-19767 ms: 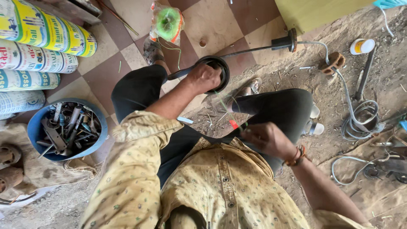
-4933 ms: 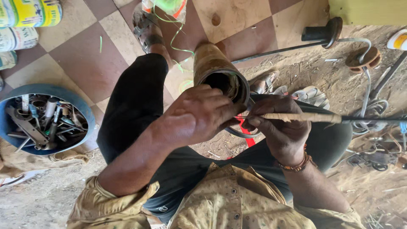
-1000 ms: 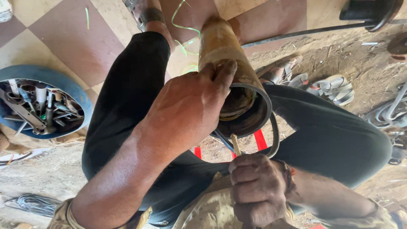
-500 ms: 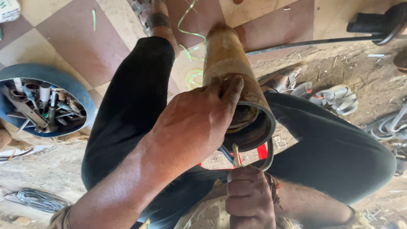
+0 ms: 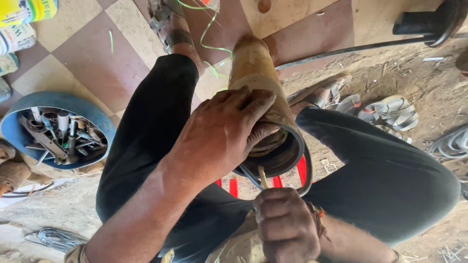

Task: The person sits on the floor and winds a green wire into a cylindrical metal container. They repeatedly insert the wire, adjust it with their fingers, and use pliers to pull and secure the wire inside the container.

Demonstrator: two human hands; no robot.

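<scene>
A long brownish metal cylinder (image 5: 253, 73) stands tilted between my knees, its open dark end (image 5: 280, 156) toward me. My left hand (image 5: 219, 131) grips the rim of that open end, fingers curled over the edge. My right hand (image 5: 285, 226), just below the opening, is closed around a thin wooden stick (image 5: 263, 176) whose tip points into the opening. A red part (image 5: 301, 170) shows under the rim.
A blue bowl (image 5: 92, 119) full of metal tools sits on the checkered floor at left. Green wire (image 5: 209, 34) trails by my sandalled foot (image 5: 168, 24). A black rod with a round base (image 5: 429, 22) lies at upper right; sandals (image 5: 390, 112) and wire coils (image 5: 451, 143) lie on dirt.
My left hand has stayed on the cylinder's rim. My right hand with the stick has stayed just below the opening, and the view has shifted slightly.
</scene>
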